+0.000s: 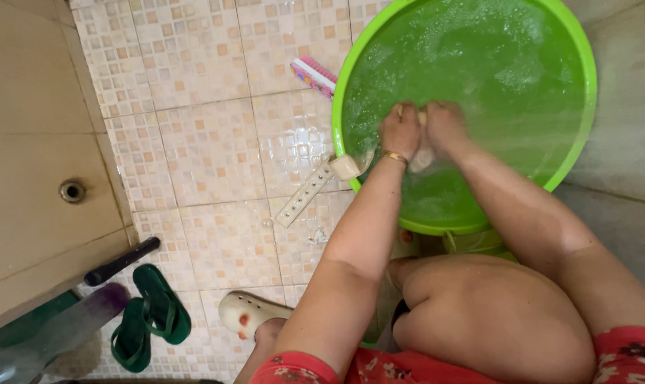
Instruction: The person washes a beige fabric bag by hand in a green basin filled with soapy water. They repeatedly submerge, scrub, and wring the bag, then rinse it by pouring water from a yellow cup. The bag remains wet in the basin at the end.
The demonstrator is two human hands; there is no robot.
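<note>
While wrung in the green basin (pixel 582 107) | pale cloth (pixel 422 158) was clenched by left hand (pixel 400 131) and right hand (pixel 444 126) | judged soft, sodden, slippery; best bunched mid-length.

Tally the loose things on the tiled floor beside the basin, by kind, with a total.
Green flip-flops: 2
Cream clog: 1
Pink and white scrub brush: 1
White perforated strip: 1
Black handle: 1
Total: 6
</note>
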